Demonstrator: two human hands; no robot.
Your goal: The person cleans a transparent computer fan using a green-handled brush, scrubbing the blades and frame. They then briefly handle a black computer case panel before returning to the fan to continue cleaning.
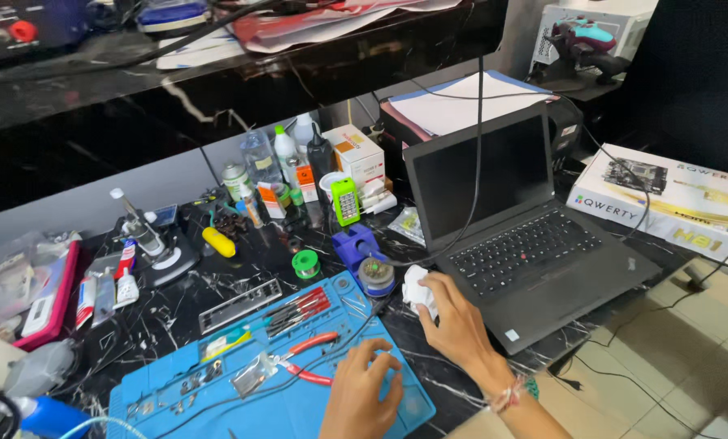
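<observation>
My right hand (455, 321) rests on the dark marble worktop beside an open black laptop (520, 219), its fingers closed on a crumpled white tissue (417, 290). My left hand (362, 389) lies on a blue repair mat (299, 406), fingers curled with their tips on the mat; whether it holds anything is hidden. Red-handled pliers (308, 358) lie just left of that hand. A row of small screwdrivers (300, 309) sits in the mat's upper tray. The laptop screen is dark and a black cable (478, 146) hangs across it.
A blue soldering-iron stand (362, 254) and a solder spool (305, 263) stand behind the mat. Bottles, tubes and small boxes (286, 167) crowd the back. A white printed box (664, 199) lies right of the laptop. A pink tray (43, 297) sits at far left.
</observation>
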